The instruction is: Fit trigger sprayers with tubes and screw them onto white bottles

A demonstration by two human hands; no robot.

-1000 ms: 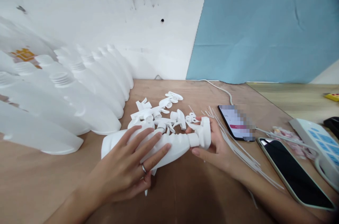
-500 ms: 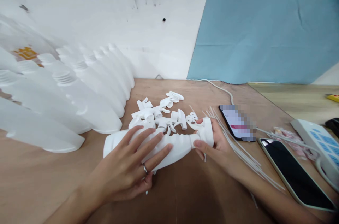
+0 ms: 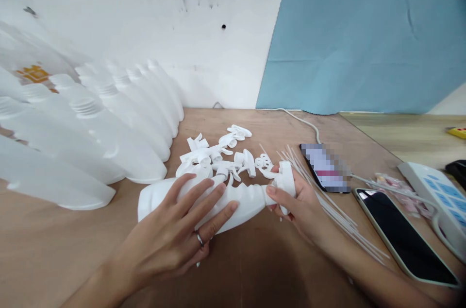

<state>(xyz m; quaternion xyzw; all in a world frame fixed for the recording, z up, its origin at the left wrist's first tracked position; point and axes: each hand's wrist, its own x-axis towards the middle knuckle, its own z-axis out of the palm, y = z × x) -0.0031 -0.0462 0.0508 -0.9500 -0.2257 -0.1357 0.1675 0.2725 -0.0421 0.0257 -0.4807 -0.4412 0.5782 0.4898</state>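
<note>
A white plastic spray bottle point(image 3: 247, 208) lies on its side in front of me, its base to the left. My left hand point(image 3: 182, 225), with a ring on one finger, is wrapped over the bottle's body. At the neck end, my right hand point(image 3: 294, 201) grips the white trigger sprayer head point(image 3: 286, 181) between thumb and fingers. The sprayer head meets the bottle neck; whether it is fully seated I cannot tell. Just behind the bottle, loose white sprayer heads point(image 3: 247, 162) lie in a heap.
Several upright white bottles point(image 3: 124, 138) without tops crowd the left. Thin white tubes point(image 3: 335, 215) lie right of my right hand. Beyond them are a lit phone point(image 3: 320, 172), a dark phone point(image 3: 404, 235), a power strip point(image 3: 437, 191) and a cable point(image 3: 306, 123). A wall point(image 3: 204, 70) stands behind.
My right hand and the sprayer head have turned about the bottle's neck, the thumb now higher on it. My left hand stays on the bottle, which has shifted slightly left.
</note>
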